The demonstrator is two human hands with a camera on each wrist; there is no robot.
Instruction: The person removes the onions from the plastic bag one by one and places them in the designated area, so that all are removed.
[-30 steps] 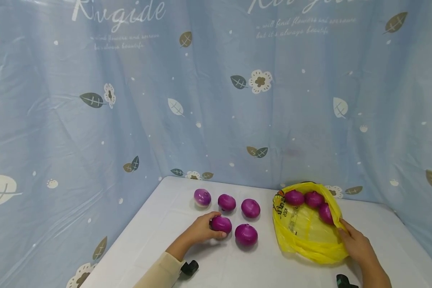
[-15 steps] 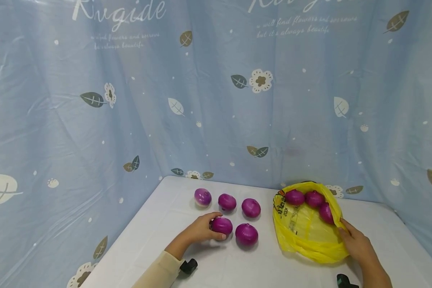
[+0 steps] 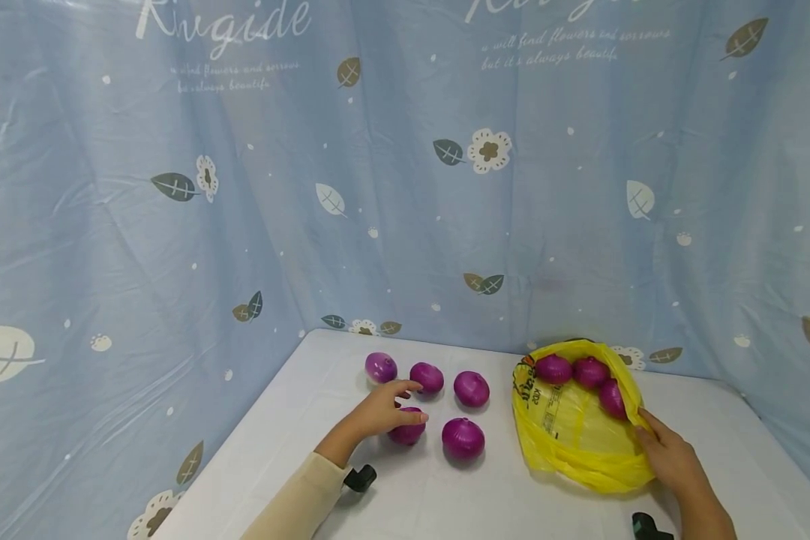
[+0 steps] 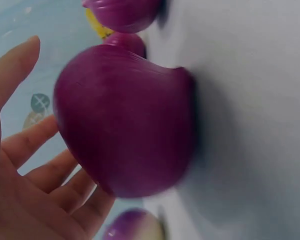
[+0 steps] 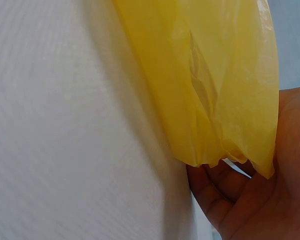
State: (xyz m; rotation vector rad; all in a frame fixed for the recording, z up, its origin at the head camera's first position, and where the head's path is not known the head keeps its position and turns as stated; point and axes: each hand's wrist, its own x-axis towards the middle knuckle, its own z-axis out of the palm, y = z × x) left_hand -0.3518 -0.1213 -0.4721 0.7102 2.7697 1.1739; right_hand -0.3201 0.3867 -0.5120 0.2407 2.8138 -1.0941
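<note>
My left hand is just above and beside a purple onion, thumb and fingers spread apart. In the left wrist view this onion sits on the table, with the loosely extended fingers behind it and the thumb clear of it. My right hand grips the right rim of a yellow plastic bag that lies with its mouth open. Inside the bag are three purple onions. In the right wrist view the bag's edge hangs over the fingers, partly hiding them.
On the white table around my left hand stand a purple-and-white onion and purple onions at the back, the back right and the front right. A blue printed curtain encloses the table's back and sides.
My left hand has let go of the purple onion and risen slightly, its fingers opening away from it. The onion sits a little further left. My right hand and the bag have stayed put.
</note>
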